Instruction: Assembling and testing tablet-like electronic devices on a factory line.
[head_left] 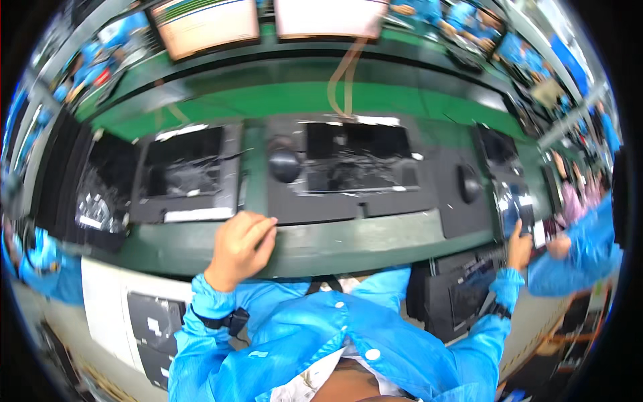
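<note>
My left hand (242, 246) hovers over the near edge of the green workbench with its fingers curled together. Whatever lies inside them, if anything, is hidden. In front of me a black film-covered screen panel (358, 161) rests on a dark grey mat (315, 212). Far to the right, my right hand (519, 249) has its index finger stretched onto a glossy film-covered panel (512, 201). Beside that hand, a co-worker's hand (558, 246) is at a small phone-like device (541, 234) with a white and dark face.
A round black object (284, 165) and another dark rounded one (467, 183) sit on the mats. More film-wrapped panels (184, 161) lie to the left. Two monitors (204, 27) stand at the back. Black trays (462, 295) are below the bench's right front edge; a white surface (107, 315) is lower left.
</note>
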`<state>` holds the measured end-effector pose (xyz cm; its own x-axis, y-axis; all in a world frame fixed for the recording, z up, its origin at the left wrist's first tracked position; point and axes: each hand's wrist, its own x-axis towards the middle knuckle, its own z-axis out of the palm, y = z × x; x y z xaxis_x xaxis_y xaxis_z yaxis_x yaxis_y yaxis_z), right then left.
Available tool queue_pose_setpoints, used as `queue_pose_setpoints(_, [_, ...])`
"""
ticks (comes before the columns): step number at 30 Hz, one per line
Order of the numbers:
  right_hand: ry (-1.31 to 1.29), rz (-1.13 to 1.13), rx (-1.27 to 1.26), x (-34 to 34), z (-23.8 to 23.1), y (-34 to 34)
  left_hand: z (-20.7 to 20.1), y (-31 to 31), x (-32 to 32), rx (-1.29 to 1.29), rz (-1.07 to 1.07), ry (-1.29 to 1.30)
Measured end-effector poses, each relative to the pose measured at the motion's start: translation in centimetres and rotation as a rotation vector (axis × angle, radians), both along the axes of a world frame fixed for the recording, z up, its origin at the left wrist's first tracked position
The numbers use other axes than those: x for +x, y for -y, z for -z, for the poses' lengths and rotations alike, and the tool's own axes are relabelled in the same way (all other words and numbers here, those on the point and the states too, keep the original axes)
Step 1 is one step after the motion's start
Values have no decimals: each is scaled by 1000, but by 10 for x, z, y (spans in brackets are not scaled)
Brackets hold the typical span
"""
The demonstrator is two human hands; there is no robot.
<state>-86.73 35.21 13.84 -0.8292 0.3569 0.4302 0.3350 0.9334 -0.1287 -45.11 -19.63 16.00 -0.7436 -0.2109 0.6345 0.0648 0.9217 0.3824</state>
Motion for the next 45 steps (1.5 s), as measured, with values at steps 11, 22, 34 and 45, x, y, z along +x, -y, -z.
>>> queue_pose_setpoints(11, [-221,-2078,-222,214,-58,497,29,148,82,-75,-566,459])
queue_pose_setpoints(22, [-7,-2174,36,230,-19,623,23,152,85,3,-583,327])
queue_pose_setpoints(34, [-259,-2041,-87,246,-111,563,6,164,80,-277,-489,-238])
queue_pose_setpoints(45, [-232,-1767,-303,208,4,502,-1,30,205,1260,-370,-1013])
